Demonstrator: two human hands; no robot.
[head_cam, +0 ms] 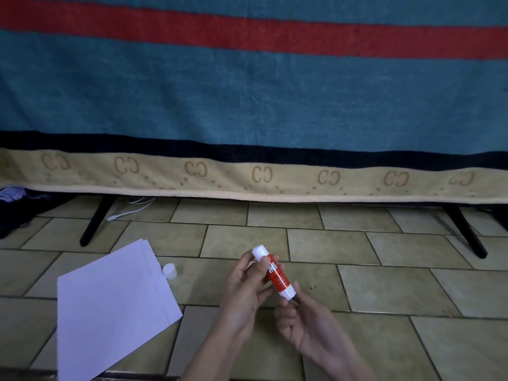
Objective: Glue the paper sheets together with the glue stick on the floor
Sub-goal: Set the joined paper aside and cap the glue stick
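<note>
A floor (384,284) of pale green-beige tiles with dark grout lines is filling the lower half. A teal blanket (247,100) with a red stripe, dark band and tan patterned border is hanging over black angled legs (96,221). Lighting is dim.

Bare tiled floor (371,284) lies open to the right of both hands and ahead of them, as far as the hanging blanket (247,105). On the left, the stack of paper sheets (110,306) covers the tiles, with the white cap (170,270) just beside its far right edge. The blanket closes off the far side; its hem hangs just above the floor, leaving a low gap. Two black slanted legs (96,220) (467,232) and a white cable (129,209) stand in that gap.
</note>
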